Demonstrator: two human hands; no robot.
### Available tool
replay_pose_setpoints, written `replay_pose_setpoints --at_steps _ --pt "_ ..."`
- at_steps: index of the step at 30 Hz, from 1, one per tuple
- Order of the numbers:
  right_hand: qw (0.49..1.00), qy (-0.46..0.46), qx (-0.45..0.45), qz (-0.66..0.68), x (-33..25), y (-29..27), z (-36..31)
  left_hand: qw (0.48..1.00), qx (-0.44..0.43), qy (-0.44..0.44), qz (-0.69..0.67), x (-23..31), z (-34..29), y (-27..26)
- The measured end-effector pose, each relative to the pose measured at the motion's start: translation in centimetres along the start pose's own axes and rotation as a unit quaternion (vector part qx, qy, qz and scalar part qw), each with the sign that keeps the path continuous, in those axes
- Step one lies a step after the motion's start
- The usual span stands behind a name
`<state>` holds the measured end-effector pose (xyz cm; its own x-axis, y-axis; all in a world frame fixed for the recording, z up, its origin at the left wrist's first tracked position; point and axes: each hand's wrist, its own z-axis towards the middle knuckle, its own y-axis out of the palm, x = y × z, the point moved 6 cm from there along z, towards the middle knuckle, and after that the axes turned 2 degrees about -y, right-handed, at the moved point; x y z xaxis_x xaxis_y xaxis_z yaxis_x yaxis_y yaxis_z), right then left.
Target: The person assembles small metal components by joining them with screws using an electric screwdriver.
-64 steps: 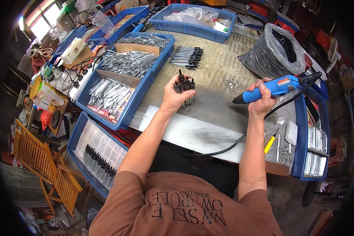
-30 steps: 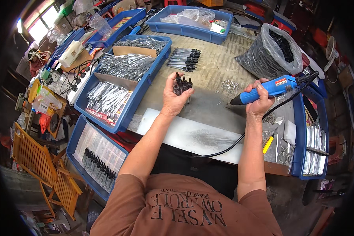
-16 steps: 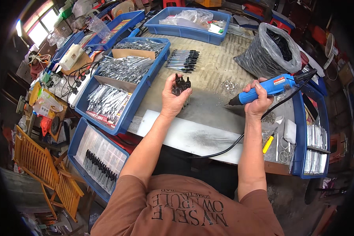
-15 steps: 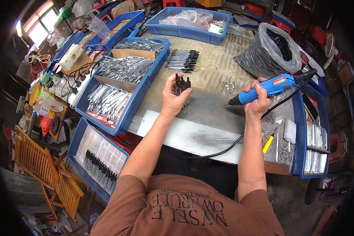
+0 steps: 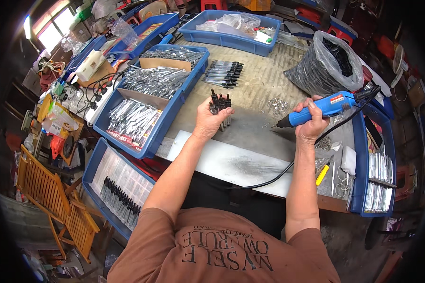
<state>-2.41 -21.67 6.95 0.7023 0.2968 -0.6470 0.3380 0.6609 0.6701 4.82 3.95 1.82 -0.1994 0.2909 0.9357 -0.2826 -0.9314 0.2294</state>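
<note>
Above bench [image 5: 264, 73] bearing tray [image 5: 178, 101] of silvery sticks [image 5: 153, 80] and bag [image 5: 309, 78] of indistinct black pieces [image 5: 341, 59], gripping blue power tool [image 5: 328, 106] in right hand [image 5: 310, 121], black-topped rods [image 5: 221, 101], partly hidden by fingers, in left hand [image 5: 208, 121].

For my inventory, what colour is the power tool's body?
The tool's body is blue, clearest in the head view.

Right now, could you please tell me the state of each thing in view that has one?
Left hand: closed around the bundle
Bundle: held, black ends up
Right hand: wrapped around the blue power tool
Blue power tool: held; running or not, cannot tell
Clear bag: open, black pieces inside
Divided blue tray: loaded with silver pieces
Yellow-handled tool: lying on the table, unheld
Lower-left blue tray: uncovered, partly filled
</note>
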Motion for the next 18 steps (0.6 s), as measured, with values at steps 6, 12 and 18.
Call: replay_pose_setpoints --at_steps 6,12,18 --pt "1.0 -0.001 -0.015 0.009 -0.4 0.2 0.2 0.993 0.055 -0.009 -0.106 1.0 -0.2 -0.1" --pt "1.0 0.01 -0.011 0.004 -0.1 0.3 -0.3 0.978 0.094 0.011 -0.185 6.1 -2.0 -1.5" --pt "0.994 0.063 -0.088 0.004 1.3 -1.0 1.2 0.978 0.131 -0.015 -0.161 14.7 -8.1 -6.6"
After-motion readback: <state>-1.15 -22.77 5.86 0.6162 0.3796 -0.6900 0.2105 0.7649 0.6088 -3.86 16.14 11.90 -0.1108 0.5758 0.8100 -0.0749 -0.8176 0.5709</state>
